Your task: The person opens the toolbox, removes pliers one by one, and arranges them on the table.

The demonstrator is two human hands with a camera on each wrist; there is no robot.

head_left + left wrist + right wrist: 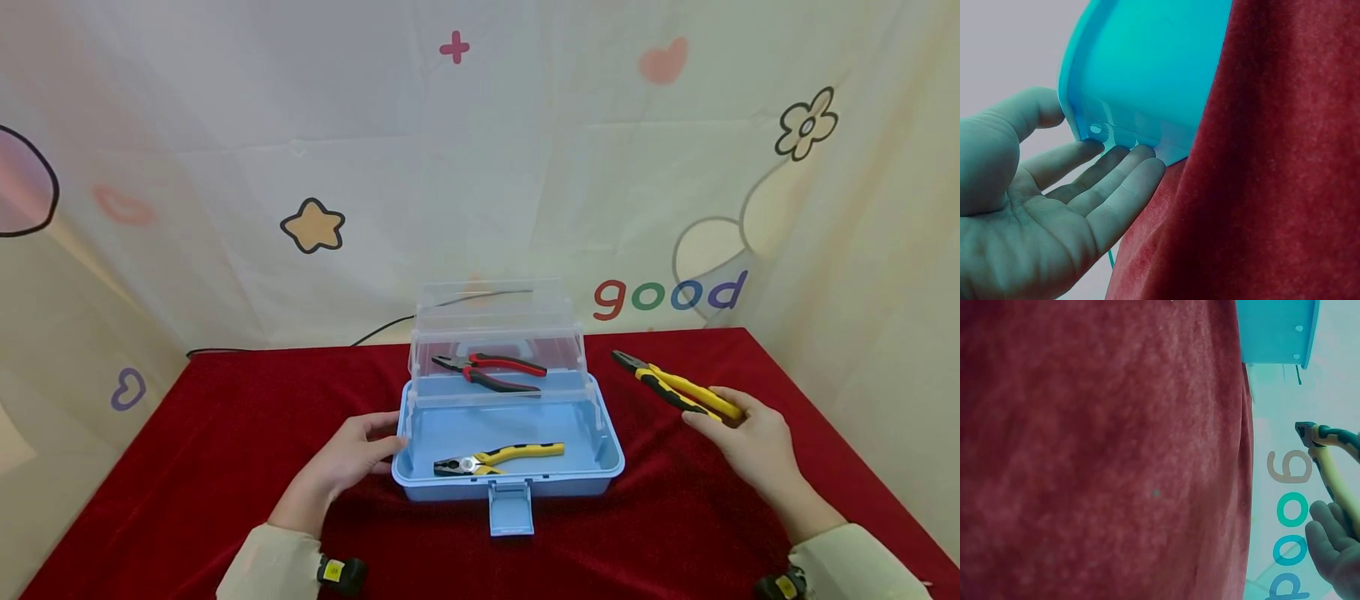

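A light blue toolbox (517, 488) with a clear raised lid (498, 321) stands on the table. My left hand (358, 454) holds its left end, thumb at the rim and fingers against the outer wall; the left wrist view shows these fingers (1125, 194) at the blue side. Yellow-and-black combination pliers (521, 451) lie inside at the front. Red-and-black pliers (510, 363) are at the back, by the clear plastic. To the right of the box, my right hand (753, 437) grips another pair of yellow-and-black pliers (678, 389) by the handles, raised, with the dark jaws pointing away to the left.
A dark red cloth (225, 467) covers the table. The box's front latch (512, 508) hangs down. Behind the table hangs a pale printed curtain (480, 183), and a thin black cable (386, 327) runs along the back edge.
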